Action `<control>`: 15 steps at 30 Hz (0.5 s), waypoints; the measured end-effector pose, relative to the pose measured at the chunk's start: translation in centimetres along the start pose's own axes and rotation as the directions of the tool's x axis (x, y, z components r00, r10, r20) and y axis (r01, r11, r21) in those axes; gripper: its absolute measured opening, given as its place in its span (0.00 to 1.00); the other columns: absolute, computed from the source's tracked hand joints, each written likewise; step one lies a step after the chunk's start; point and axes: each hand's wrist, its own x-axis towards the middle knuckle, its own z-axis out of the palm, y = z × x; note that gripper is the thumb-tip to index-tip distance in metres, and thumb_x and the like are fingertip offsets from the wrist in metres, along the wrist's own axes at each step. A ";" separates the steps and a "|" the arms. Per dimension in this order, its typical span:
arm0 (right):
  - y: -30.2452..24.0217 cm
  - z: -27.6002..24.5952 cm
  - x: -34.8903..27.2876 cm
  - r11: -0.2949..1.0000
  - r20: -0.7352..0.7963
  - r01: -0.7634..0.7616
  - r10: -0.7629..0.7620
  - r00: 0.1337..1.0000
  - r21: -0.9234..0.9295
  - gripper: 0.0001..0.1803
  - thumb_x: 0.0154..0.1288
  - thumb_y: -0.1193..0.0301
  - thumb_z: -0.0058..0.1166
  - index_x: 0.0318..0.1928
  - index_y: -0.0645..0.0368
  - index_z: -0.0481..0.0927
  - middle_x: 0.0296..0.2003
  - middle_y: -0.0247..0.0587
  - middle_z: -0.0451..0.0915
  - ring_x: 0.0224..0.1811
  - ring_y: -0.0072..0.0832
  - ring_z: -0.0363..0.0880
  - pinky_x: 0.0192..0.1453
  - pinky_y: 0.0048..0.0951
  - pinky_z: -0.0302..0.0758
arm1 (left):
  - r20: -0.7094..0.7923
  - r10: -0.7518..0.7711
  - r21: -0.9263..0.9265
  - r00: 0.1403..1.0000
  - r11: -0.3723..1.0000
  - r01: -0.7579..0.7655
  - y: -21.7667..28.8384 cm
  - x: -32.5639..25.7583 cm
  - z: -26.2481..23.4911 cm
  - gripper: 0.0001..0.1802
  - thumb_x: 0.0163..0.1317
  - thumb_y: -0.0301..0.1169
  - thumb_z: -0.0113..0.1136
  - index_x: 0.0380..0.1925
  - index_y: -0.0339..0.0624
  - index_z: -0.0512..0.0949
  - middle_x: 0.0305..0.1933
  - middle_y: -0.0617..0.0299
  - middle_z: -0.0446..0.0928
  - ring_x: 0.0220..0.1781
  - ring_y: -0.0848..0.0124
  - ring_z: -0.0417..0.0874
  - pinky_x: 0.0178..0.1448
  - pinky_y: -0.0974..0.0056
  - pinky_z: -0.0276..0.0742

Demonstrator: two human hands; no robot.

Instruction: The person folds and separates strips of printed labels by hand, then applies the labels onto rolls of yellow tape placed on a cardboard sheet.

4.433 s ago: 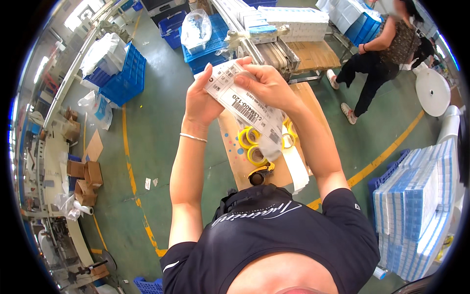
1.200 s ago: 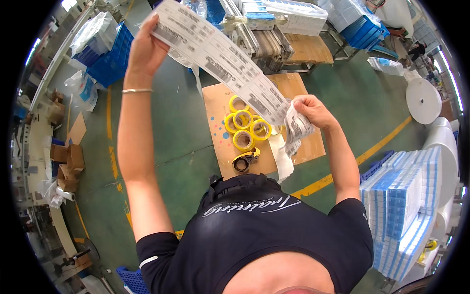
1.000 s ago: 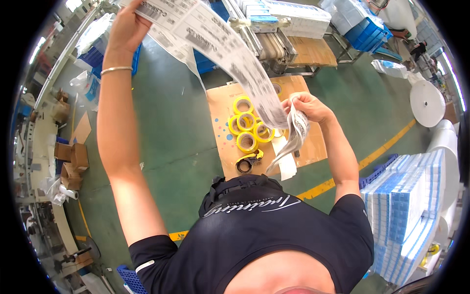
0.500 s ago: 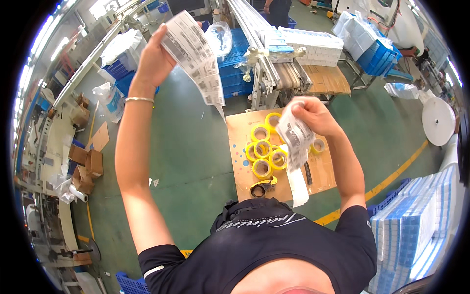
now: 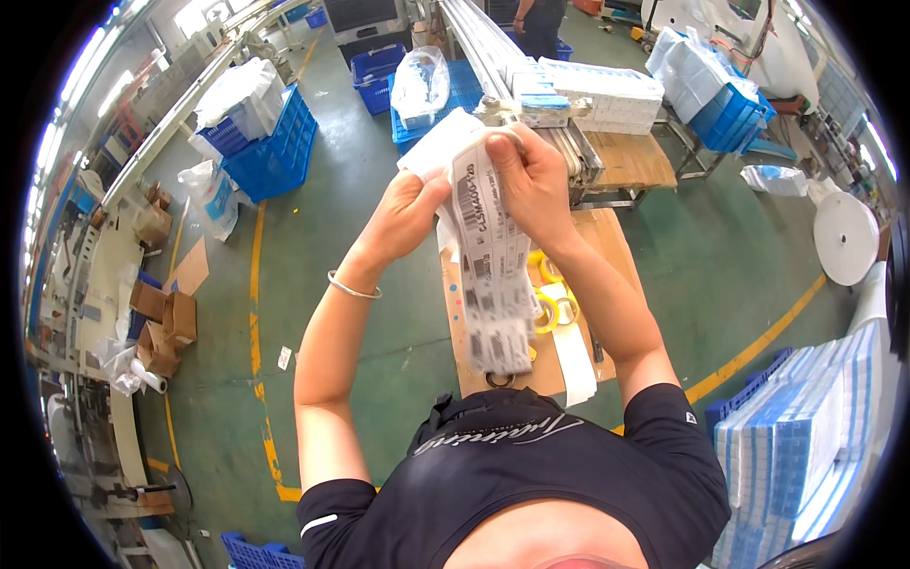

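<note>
Both hands, the left hand and right hand, pinch one long label strip at its top, hanging over several yellow tape rolls on one cardboard sheet below.

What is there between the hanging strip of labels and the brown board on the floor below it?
In the head view, yellow tape rolls lie on the brown board, partly hidden behind the label strip, which both hands hold up at its top.

Tape rolls on the board — crates far left.
</note>
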 end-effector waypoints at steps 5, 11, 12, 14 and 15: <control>0.4 -0.6 -1.7 0.998 0.077 0.006 -0.001 0.997 -0.067 0.10 0.69 0.67 0.54 0.34 0.62 0.79 0.21 0.39 0.77 0.22 0.20 0.72 0.28 0.25 0.70 | 0.090 -0.150 -0.890 0.985 0.431 0.147 -0.9 0.2 1.0 0.30 0.74 0.44 0.38 0.62 0.27 0.63 0.65 0.48 0.68 0.65 0.62 0.71 0.70 0.57 0.63; 1.1 -1.2 -3.2 0.987 0.056 0.035 -0.027 0.998 -0.156 0.13 0.68 0.68 0.55 0.47 0.63 0.72 0.29 0.48 0.82 0.32 0.37 0.84 0.33 0.31 0.76 | -0.085 -0.151 -0.752 0.985 0.658 0.036 -2.1 0.0 3.8 0.28 0.74 0.43 0.35 0.64 0.31 0.61 0.68 0.43 0.63 0.67 0.51 0.68 0.71 0.50 0.63; 1.3 -1.5 -3.3 0.980 0.096 0.024 -0.005 0.995 -0.198 0.18 0.68 0.67 0.55 0.51 0.62 0.68 0.30 0.49 0.82 0.35 0.39 0.85 0.34 0.33 0.76 | -0.087 -0.158 -0.762 0.984 0.647 0.037 -2.2 0.0 3.9 0.27 0.74 0.41 0.35 0.63 0.31 0.61 0.67 0.43 0.64 0.66 0.51 0.69 0.70 0.50 0.65; 1.1 -1.9 -3.6 0.981 0.128 -0.047 0.072 0.989 -0.190 0.17 0.68 0.65 0.55 0.49 0.63 0.70 0.30 0.49 0.82 0.33 0.38 0.85 0.34 0.32 0.76 | -0.102 -0.164 -0.752 0.981 0.659 0.032 -2.3 0.1 4.1 0.25 0.73 0.37 0.34 0.61 0.30 0.64 0.64 0.43 0.68 0.62 0.51 0.74 0.67 0.51 0.70; 1.0 -2.1 -3.6 0.976 0.156 -0.113 0.143 0.977 -0.185 0.16 0.68 0.64 0.55 0.47 0.64 0.72 0.30 0.49 0.83 0.31 0.36 0.84 0.34 0.31 0.76 | -0.098 -0.168 -0.754 0.981 0.656 0.037 -2.3 0.2 4.3 0.25 0.73 0.37 0.34 0.61 0.30 0.64 0.64 0.43 0.68 0.62 0.51 0.74 0.67 0.51 0.70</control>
